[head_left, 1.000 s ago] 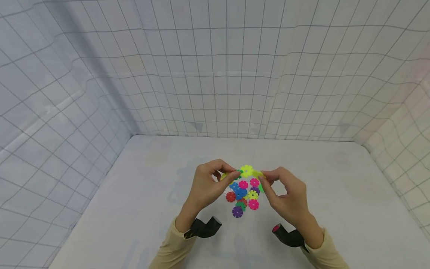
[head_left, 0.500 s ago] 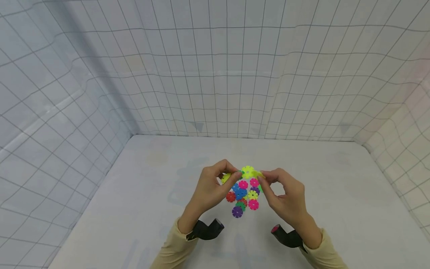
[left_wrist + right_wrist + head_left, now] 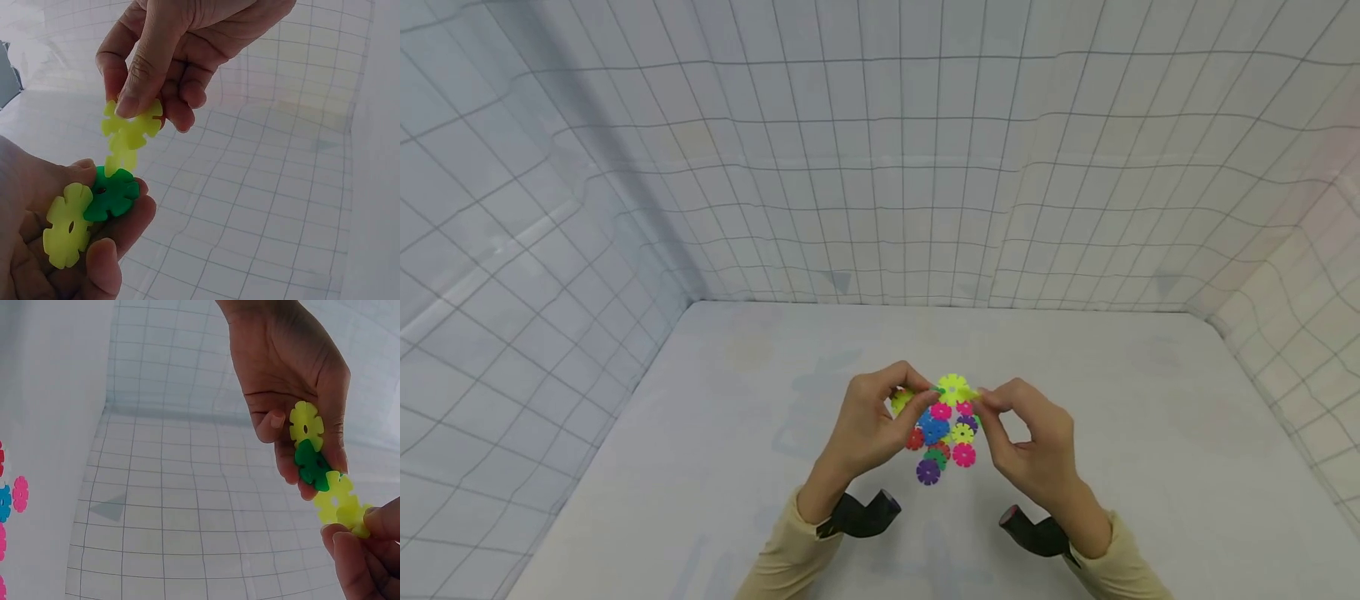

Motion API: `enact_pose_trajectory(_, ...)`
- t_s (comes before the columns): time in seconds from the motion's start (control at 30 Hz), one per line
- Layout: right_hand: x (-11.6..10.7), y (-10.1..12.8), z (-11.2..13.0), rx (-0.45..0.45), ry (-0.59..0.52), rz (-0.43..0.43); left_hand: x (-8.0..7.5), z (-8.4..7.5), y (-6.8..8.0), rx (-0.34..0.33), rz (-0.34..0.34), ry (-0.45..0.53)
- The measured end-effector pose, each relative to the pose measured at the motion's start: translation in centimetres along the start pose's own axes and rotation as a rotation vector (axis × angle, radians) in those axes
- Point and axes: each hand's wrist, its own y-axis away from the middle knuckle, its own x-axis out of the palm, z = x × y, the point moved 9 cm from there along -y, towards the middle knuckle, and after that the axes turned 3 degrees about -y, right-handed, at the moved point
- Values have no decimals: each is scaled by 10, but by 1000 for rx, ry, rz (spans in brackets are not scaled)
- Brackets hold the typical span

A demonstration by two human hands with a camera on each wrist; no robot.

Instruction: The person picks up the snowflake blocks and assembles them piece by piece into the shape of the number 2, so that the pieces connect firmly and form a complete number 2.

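A short chain of interlocking flower-shaped plastic discs hangs between both hands above the table. My left hand pinches its green disc between thumb and fingers. A yellow disc slotted to the green one lies inside that hand's curl. On the green disc's other side comes another yellow disc. My right hand pinches the yellow disc at the chain's far end, joined at an angle to its yellow neighbour. Fingertips partly cover both gripped discs.
Below the hands, a pile of loose discs in several colours lies on the white table, with a purple disc nearest me and a pink disc at its right. White grid-patterned walls enclose the table's back and sides.
My left hand has shifted slightly right, and my right hand slightly left and down. The chain sits a little lower in the head view. Both hands keep their pinch.
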Motion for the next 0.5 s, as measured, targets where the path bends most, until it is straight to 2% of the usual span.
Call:
enact_pose_trajectory(0.1,1,0,-2,18,-5,0,-2,1,0,-2,-14,12)
enact_pose_trajectory(0.23,2,1,-8,54,-29,10,-4,4,1,-57,-19,30)
enact_pose_trajectory(0.33,3,3,-13,95,-51,29,-5,7,1,-104,-10,16)
enact_pose_trajectory(0.5,7,4,-23,182,-84,87,-6,13,2,-138,-2,-17)
